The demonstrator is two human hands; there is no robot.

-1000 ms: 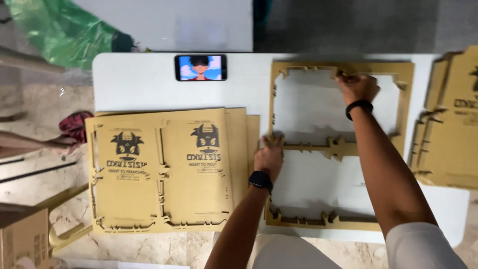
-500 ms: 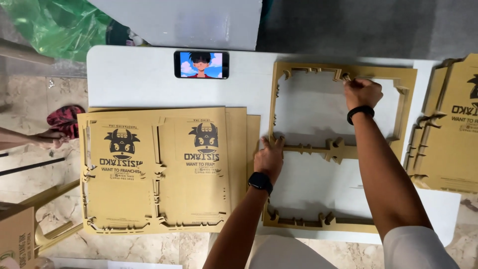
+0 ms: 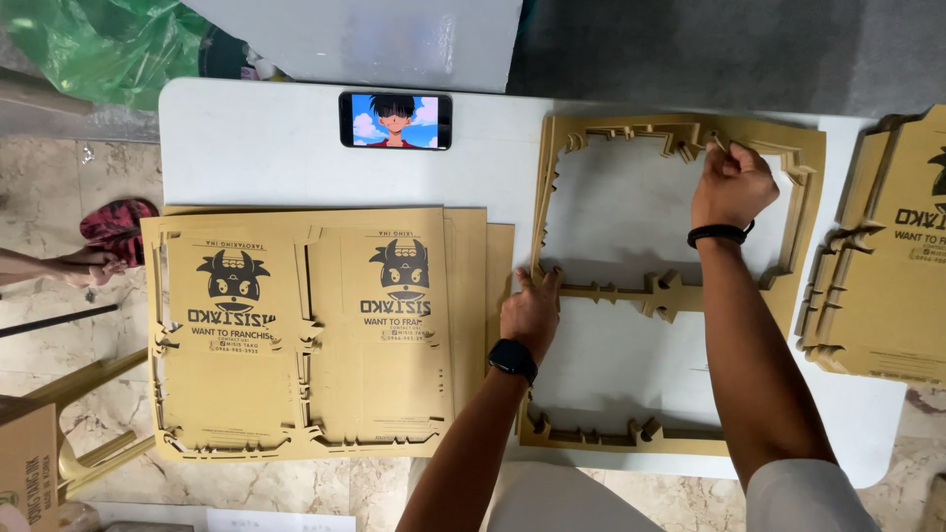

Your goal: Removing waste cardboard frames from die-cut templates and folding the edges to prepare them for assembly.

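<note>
A brown cardboard frame [image 3: 813,187], left over after its panels were punched out, lies on the white table [image 3: 266,148]. My right hand [image 3: 731,184] pinches the frame's top inner edge. My left hand [image 3: 530,310] rests on the frame's left edge with its fingers spread flat. To the left lies a stack of printed die-cut cardboard sheets [image 3: 301,330] with black mascot logos. At the far right edge is a pile of punched-out printed box blanks [image 3: 882,266].
A phone [image 3: 395,120] showing a cartoon lies at the table's back edge. Green plastic [image 3: 99,44] and a grey board [image 3: 394,39] sit behind the table. Someone's foot in a red sandal [image 3: 113,227] is on the tiled floor at left, near a cardboard box [image 3: 25,463].
My right hand has slid slightly left along the frame's top edge and closed into a pinch. My left hand stays on the left edge. The view has shifted a little.
</note>
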